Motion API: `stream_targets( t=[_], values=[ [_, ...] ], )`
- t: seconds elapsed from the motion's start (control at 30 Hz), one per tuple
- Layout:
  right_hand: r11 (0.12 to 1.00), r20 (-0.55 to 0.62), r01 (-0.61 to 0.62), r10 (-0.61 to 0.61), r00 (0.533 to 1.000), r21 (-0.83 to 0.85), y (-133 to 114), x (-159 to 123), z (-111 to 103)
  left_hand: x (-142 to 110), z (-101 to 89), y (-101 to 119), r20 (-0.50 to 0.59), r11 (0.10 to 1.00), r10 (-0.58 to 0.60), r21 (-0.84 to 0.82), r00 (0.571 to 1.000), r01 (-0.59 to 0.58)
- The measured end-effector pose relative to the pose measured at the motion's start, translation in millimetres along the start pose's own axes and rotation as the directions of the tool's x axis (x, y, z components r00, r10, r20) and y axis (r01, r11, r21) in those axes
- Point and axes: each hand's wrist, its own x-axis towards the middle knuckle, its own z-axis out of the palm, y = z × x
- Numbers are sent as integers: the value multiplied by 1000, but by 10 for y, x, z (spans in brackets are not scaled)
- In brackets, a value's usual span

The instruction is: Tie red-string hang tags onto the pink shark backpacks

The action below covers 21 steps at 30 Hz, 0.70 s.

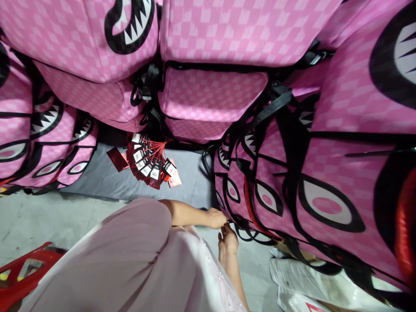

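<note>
Near the lower centre of the frame, the left hand (216, 218) and right hand (229, 240) are meeting at the fingertips beside the lower edge of the bags (232, 190) lining the right side. Both hands are curling narrowly; whether they are pinching a cord, a strap end or nothing is too small to tell. Judging from this pose, fine fingertip work beside the bags is the step in hand, and the next move is probably calling for a steady pinch rather than a broad grip.

At left of centre, flat dark-red tags (143, 162) with white labels are fanning out on the smooth grey table (191, 173), their thin red strings (157, 147) converging at the upper right. Across the top, further boxy bags with rounded corners are crowding together, their pink checked faces bearing jagged-toothed mouths. Black webbing straps (273, 106) are hanging between them, flat and slightly shiny. At lower left, a red stool (48, 260) is showing hard plastic; at lower right, wrinkled translucent wrapping (299, 277) is lying beneath the bags.
</note>
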Motion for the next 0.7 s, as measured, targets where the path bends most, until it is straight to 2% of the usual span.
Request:
stream_targets(
  t=[0.13,0.23,0.3,0.33,0.37,0.4,0.43,0.47,0.5,0.53,0.57,0.6,0.63,0.7],
  values=[
    [998,56,27,-24,998,-54,2,-34,29,-38,-34,57,-42,996,20,92,999,-16],
    [998,29,7,-5,1000,-61,-44,-39,11,-225,-148,43,-97,997,63,42,993,-59],
    [998,13,-2,3,1000,-67,-69,-37,-43,-549,-283,-98,-218,993,108,-30,970,-117],
    [998,12,-8,9,1000,-68,-73,-39,-79,-779,-368,-227,-317,988,109,-73,942,-139],
    [998,11,-17,18,1000,-66,-71,-45,-117,-1048,-459,-396,-414,990,38,-107,910,-90],
    [998,8,-29,29,1000,-58,-62,-56,-152,-1345,-553,-600,-501,986,-117,-160,858,42],
    [998,-2,-40,40,999,-50,-49,-73,-180,-1658,-643,-827,-584,952,-304,-217,753,216],
    [998,-14,-49,49,999,-47,-34,-96,-199,-1973,-723,-1062,-683,888,-446,-258,579,381],
    [997,-18,-50,50,999,-50,-20,-124,-206,-2276,-788,-1288,-764,820,-499,-263,408,509],
    [997,-15,-44,44,999,-61,-8,-159,-201,-2554,-837,-1492,-815,755,-496,-235,300,612],
    [997,-9,-32,31,999,-77,0,-199,-183,-2794,-872,-1663,-843,689,-485,-204,233,695],
    [995,-1,-16,16,1000,-99,3,-244,-154,-2987,-898,-1798,-852,631,-484,-184,197,754],
    [993,6,2,-2,1000,-119,1,-294,-116,-3128,-919,-1895,-852,595,-485,-157,196,788],
    [989,6,44,-44,999,-141,-10,-398,-32,-3264,-954,-1991,-838,594,-487,-111,246,797]
  ],
)
